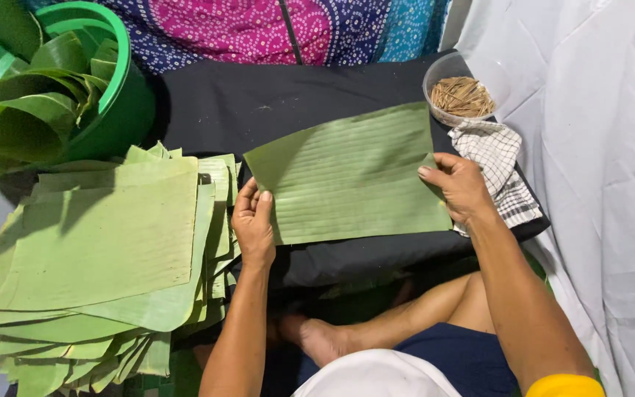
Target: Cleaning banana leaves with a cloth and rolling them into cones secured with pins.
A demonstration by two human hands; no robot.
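Head view: left hand (253, 224) and right hand (461, 187) pinch opposite edges of a rectangular green banana-leaf sheet (347, 176) on black cloth (259, 103). Cut-leaf stack (97, 250) left; clear bowl of sticks (461, 92) and checked cloth (501, 165) far right.

The leaf (350, 176) is a pale green, ribbed rectangle cut from a banana leaf. It lies flat and slightly askew on black cloth, its left and right edges pinched.
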